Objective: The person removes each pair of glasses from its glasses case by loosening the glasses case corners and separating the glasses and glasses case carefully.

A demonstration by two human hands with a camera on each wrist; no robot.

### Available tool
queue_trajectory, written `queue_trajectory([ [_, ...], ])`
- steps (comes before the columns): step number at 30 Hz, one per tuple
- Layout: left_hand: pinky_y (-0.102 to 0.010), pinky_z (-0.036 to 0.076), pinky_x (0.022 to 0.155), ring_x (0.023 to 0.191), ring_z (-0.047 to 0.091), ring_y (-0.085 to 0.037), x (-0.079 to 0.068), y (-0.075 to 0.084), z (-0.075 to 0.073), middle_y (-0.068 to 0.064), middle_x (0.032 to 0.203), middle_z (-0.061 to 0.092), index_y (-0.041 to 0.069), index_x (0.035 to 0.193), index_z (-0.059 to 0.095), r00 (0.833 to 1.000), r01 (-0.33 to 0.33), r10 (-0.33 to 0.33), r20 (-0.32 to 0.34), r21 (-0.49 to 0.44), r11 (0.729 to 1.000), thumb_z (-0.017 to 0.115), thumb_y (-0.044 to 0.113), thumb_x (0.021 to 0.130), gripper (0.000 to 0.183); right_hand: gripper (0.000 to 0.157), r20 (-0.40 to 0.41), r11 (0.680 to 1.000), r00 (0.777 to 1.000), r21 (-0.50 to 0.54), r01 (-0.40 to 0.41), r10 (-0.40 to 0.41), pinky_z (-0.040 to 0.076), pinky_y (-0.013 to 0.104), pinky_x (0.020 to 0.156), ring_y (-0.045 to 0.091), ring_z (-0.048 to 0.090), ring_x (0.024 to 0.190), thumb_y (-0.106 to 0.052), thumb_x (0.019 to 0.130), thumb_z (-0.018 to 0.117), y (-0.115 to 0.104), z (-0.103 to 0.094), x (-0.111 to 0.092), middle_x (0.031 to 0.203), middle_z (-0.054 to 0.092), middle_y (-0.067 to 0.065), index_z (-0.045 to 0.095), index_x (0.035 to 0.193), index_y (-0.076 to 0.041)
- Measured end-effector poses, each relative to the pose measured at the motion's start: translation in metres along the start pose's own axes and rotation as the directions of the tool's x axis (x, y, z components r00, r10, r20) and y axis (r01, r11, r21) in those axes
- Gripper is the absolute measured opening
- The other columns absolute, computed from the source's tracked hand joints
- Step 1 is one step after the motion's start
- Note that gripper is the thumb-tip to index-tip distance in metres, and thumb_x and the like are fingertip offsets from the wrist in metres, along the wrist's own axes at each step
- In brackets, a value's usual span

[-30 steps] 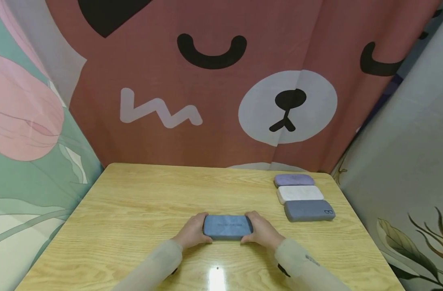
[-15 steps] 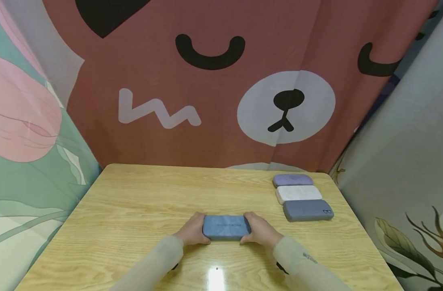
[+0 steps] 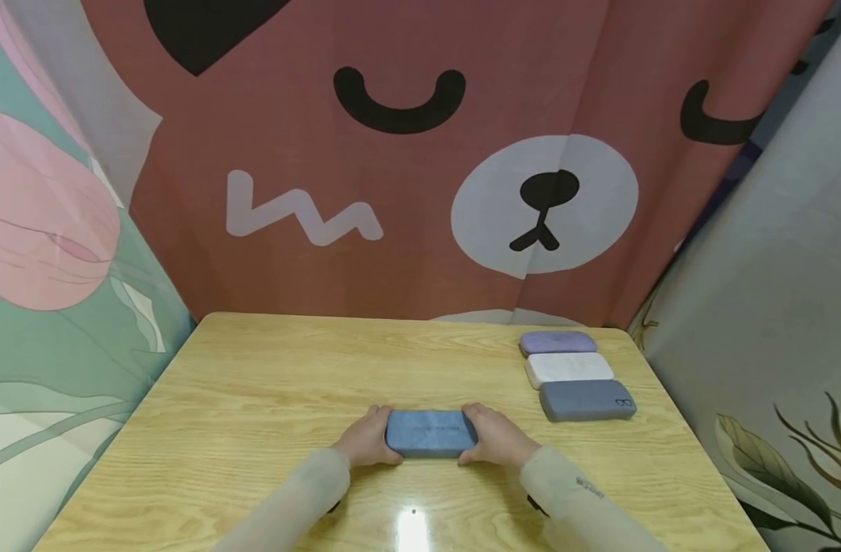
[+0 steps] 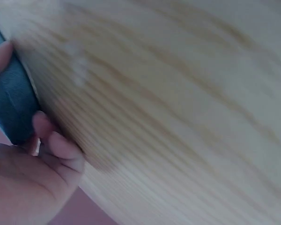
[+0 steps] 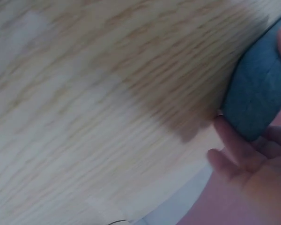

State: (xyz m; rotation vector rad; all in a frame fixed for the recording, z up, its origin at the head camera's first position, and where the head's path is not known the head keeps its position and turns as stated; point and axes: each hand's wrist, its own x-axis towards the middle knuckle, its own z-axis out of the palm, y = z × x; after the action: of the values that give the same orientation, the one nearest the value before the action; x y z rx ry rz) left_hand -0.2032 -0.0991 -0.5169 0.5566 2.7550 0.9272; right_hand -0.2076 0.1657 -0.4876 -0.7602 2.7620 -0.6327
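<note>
A blue glasses case (image 3: 431, 433) with small lettering on its lid lies between the two hands near the middle of the table. My left hand (image 3: 370, 437) grips its left end, thumb at the near side and fingers round the far side. At the opposite end my right hand (image 3: 494, 435) holds it the same way. In the left wrist view the case (image 4: 11, 96) shows its end, with curled fingers beside it. The right wrist view shows the other end of the case (image 5: 257, 89), fingers close along its lower edge.
At the table's back right, a purple glasses case (image 3: 558, 342), a white one (image 3: 570, 368) and a grey-blue one (image 3: 587, 401) with a glasses mark lie in a row. The wooden table (image 3: 268, 368) meets a curtain (image 3: 392, 284) with a bear print behind.
</note>
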Motion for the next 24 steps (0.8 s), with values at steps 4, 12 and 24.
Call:
queue_trajectory([
  [4,-0.049,0.049,0.085,0.100,0.058,-0.036,0.001,0.001,0.001,-0.021,0.115,0.053,-0.011,0.133,0.043,1.000,0.010,-0.010,0.001,-0.010,1.000,0.088,0.021,0.066,0.087,0.086,-0.003,1.000,1.000,0.027,0.009,-0.009,0.039,0.052,0.103,0.044,0.048,0.124,-0.033,0.071,0.086,0.003,-0.001,0.002,0.133,0.051,0.030,0.048,0.131,0.016],
  [12,-0.052,0.046,0.090,0.110,0.055,-0.040,0.001,0.003,-0.001,-0.025,0.124,0.053,-0.011,0.134,0.042,1.000,0.029,-0.029,0.012,-0.028,0.999,0.088,0.020,0.068,0.086,0.083,0.000,0.998,1.000,0.055,0.003,-0.003,0.042,0.052,0.100,0.043,0.052,0.120,-0.034,0.071,0.087,0.007,-0.005,0.008,0.127,0.056,0.030,0.053,0.127,0.016],
  [24,-0.054,0.043,0.096,0.117,0.053,-0.042,-0.001,0.002,-0.003,-0.025,0.130,0.053,-0.011,0.134,0.043,1.000,0.022,-0.021,0.014,-0.038,0.999,0.089,0.020,0.068,0.086,0.081,0.061,0.995,0.998,0.098,-0.011,0.005,0.041,0.053,0.100,0.043,0.052,0.120,-0.034,0.072,0.085,0.009,-0.014,0.014,0.127,0.057,0.029,0.053,0.127,0.016],
])
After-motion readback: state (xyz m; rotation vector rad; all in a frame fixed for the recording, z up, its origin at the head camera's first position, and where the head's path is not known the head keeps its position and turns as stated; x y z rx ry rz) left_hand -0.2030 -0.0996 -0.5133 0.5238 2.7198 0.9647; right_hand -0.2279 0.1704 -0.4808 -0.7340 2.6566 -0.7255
